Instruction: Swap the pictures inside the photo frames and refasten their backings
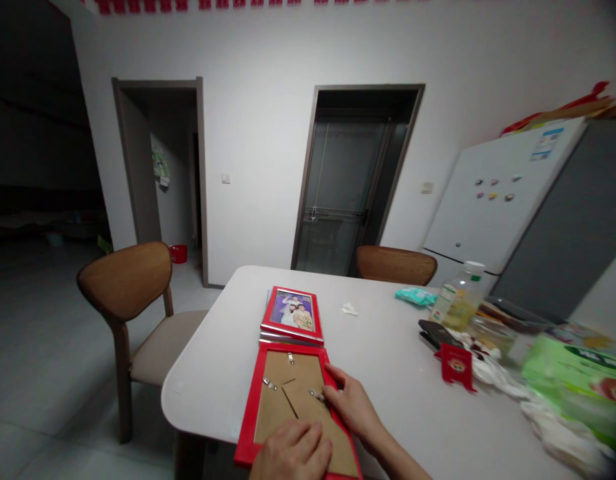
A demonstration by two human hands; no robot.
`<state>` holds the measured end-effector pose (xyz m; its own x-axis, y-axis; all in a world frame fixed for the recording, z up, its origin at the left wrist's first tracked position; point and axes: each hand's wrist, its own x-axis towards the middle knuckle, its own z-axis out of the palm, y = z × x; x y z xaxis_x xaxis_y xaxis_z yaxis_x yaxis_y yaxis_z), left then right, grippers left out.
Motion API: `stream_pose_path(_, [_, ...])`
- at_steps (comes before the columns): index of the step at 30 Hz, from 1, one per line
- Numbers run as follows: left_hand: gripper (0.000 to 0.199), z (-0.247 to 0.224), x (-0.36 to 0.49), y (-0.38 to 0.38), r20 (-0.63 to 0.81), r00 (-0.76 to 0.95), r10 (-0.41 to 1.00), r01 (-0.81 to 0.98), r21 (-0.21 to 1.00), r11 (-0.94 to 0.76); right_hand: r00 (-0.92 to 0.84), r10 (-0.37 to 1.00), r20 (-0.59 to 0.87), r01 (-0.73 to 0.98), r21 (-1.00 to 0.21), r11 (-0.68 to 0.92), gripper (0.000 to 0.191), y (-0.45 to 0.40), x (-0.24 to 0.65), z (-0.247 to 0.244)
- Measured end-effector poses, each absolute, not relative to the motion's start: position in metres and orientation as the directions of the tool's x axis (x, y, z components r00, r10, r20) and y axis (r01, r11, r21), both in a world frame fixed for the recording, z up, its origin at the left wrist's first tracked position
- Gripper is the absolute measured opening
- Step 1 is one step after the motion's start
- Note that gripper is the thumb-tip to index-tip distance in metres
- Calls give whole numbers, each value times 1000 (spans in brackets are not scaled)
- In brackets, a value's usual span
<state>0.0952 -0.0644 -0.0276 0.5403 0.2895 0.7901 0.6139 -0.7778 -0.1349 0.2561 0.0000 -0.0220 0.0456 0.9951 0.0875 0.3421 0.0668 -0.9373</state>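
Observation:
A red picture frame (pixel 249 412) lies face down at the near edge of the table, its brown backing board (pixel 273 417) facing up. Metal turn clips (pixel 291 359) sit around the board, and a dark slit runs across its middle. My right hand (pixel 355 403) grips the frame's right side, thumb at the right-hand clip (pixel 317 395). My left hand (pixel 293 453) is closed over the lower part of the frame, its fingers bent against the board; the fingertips are partly hidden. Just beyond lies a stack of red frames, the top one holding a photo (pixel 294 311) of people.
White table (pixel 388 400) with a crumpled tissue (pixel 349 309), teal packet (pixel 415 297), bottle (pixel 458 297), dark phone-like object (pixel 435 333), red card holder (pixel 457 367) and green tissue pack (pixel 578 387) on the right. Wooden chairs (pixel 128 280) stand left and behind; a fridge (pixel 488 193) stands right.

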Motion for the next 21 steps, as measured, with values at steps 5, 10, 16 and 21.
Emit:
stream_pose_path(5, [24,-65,109,-45,714,575,399,610,-50,-791,19,967,253,699,-695,168,43,21,262,-47])
stream_pose_path(10, [32,-63,111,-46,558,630,541,583,120,-803,-17,948,318,863,-473,174,36,23,258,-50])
stream_pose_path(16, [44,-28,72,-37,297,400,867,689,526,-499,-150,943,296,860,-432,273,32,15,259,-40])
stream_pose_path(21, [46,-34,43,-13,230,98,968,685,691,-233,-263,940,218,840,-427,335,30,22,259,-33])
